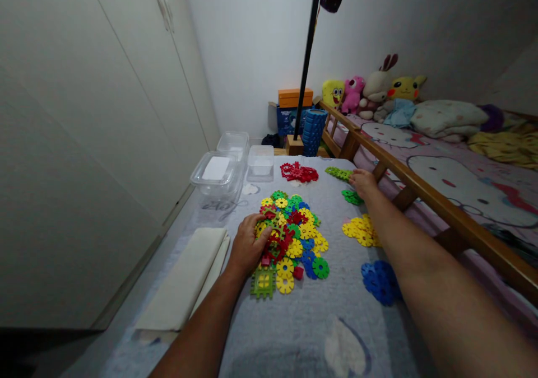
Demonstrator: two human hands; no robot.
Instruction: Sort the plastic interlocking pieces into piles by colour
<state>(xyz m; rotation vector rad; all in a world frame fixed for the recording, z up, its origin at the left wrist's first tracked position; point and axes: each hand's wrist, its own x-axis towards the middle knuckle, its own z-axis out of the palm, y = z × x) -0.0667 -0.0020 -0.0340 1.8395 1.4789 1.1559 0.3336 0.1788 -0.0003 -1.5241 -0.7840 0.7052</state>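
Note:
In the head view, my left hand (251, 241) rests on the left side of a mixed pile of plastic interlocking pieces (295, 247). Its thumb is apart from the fingers, over red and yellow pieces; the fingertips are partly lost among them. My right hand (363, 183) reaches to the far right of the table, its fingers closed at the end of a row of light green interlocking pieces (337, 173). Just below that hand lies a small dark green group (352, 197). Yellow discs (360, 231) and blue discs (380, 281) form groups nearer me, partly behind my right forearm.
A red group of pieces (299, 172) lies at the table's far side. Clear plastic containers (215, 179) stand at the back left, with a folded cream cloth (189, 277) nearer. The bed's wooden rail (403, 190) runs along the right; a black pole (308, 59) rises behind.

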